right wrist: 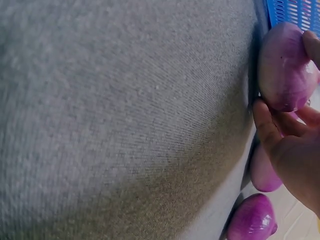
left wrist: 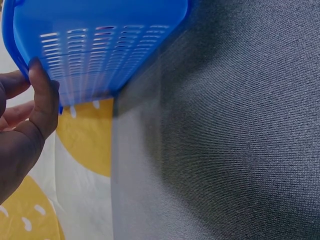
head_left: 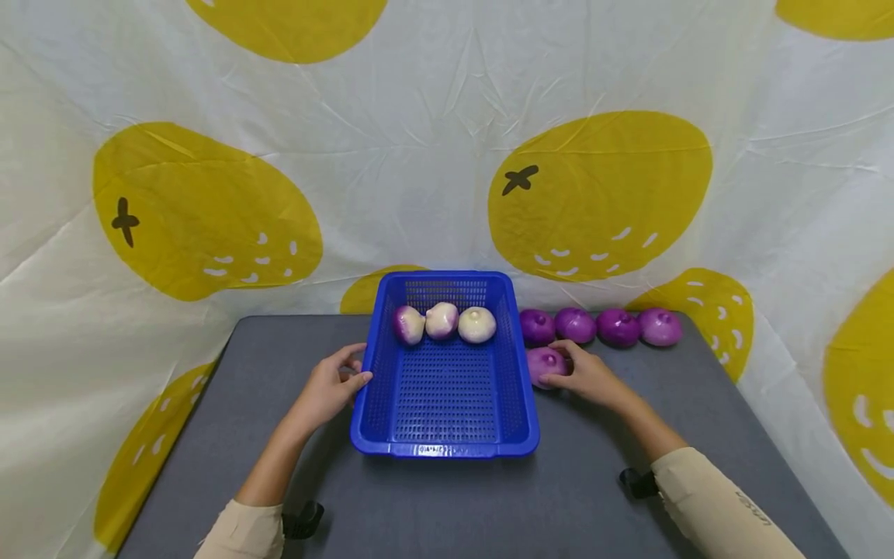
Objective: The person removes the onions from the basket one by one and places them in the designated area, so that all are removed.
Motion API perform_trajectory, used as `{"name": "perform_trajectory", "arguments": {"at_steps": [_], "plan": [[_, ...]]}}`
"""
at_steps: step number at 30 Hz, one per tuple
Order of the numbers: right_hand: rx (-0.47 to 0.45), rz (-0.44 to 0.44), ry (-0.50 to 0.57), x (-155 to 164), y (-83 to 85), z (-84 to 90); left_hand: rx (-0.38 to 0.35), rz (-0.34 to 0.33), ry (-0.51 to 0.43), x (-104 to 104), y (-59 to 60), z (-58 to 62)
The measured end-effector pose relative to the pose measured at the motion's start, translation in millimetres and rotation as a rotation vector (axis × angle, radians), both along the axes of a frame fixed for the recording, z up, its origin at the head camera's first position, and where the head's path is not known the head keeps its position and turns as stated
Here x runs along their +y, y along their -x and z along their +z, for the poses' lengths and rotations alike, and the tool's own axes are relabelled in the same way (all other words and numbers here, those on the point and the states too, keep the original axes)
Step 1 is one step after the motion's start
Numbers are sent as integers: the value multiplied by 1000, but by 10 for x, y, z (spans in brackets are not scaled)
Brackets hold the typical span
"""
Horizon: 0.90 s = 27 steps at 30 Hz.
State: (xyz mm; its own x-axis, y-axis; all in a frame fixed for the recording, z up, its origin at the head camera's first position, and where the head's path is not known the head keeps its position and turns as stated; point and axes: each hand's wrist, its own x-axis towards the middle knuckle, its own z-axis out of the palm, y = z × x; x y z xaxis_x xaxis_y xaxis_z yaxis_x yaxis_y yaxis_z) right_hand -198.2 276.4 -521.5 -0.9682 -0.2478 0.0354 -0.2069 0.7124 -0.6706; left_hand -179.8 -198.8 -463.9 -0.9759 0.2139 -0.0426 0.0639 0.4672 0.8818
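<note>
My right hand (head_left: 590,378) curls thumb and fingers round the round purple onion (head_left: 545,363) on the grey table (head_left: 279,435), just right of the blue slotted plastic basket (head_left: 447,446). My left hand (head_left: 328,388), fingers loosely curved, touches the basket's left wall.

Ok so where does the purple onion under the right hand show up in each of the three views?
Head: the onion lies on the table just right of the blue basket, under the right hand.
Left wrist: not in it; only the basket wall and the left hand show.
Right wrist: upper right edge, thumb and fingers around it.
Shared landmark: the blue basket, seen in all three.
</note>
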Motion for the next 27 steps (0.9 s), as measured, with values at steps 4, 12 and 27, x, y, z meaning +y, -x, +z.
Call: {"name": "perform_trajectory", "arguments": {"at_steps": [4, 12, 27], "plan": [[7, -39, -13, -53, -1, -2, -4, 7, -4, 6, -15, 16], [21, -107, -25, -144, -3, 14, -11, -1, 5, 9, -25, 46], [16, -138, -36, -182, 3, -6, -1, -2, 11, 17, -23, 37]]}}
